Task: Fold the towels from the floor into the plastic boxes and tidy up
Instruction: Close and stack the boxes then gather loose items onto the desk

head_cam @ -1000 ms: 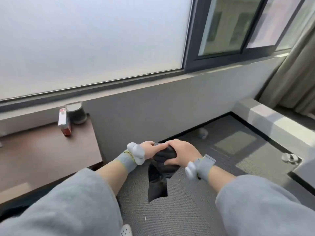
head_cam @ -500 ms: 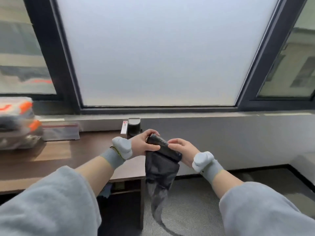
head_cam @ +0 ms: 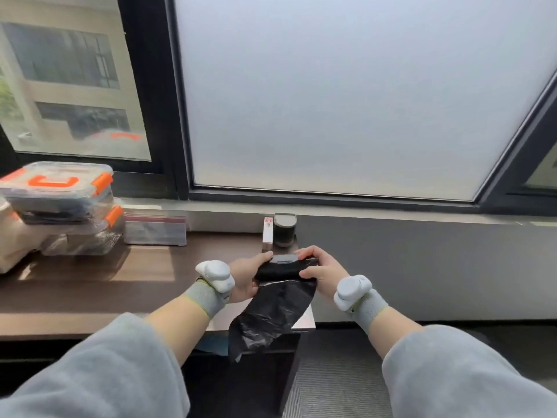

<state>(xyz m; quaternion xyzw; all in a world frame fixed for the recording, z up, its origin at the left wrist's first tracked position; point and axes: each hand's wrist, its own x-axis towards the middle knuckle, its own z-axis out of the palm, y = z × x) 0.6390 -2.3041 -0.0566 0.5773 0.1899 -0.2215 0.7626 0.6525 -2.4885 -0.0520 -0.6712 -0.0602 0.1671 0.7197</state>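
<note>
A roll of black plastic bags [head_cam: 284, 268] is held level above the right end of the brown desk [head_cam: 99, 285]. My left hand [head_cam: 250, 279] grips its left end and my right hand [head_cam: 324, 271] grips its right end. One loose black bag [head_cam: 268, 318] hangs down from the roll over the desk's edge. Two clear plastic boxes with orange clips [head_cam: 64, 206] are stacked on the desk's far left, with dark cloth inside. No towel shows on the floor in this view.
A clear zip bag [head_cam: 155, 233] leans against the sill behind the desk. A small red-and-white carton [head_cam: 267, 233] and a dark cylinder [head_cam: 284, 230] stand at the desk's back right corner. A beige bag [head_cam: 12, 245] sits at far left. Grey carpet [head_cam: 337, 387] lies to the right.
My view has swung left and up from the floor to the desk and window. Both hands kept hold of the black roll, which now lies level, with the loose bag hanging from it.
</note>
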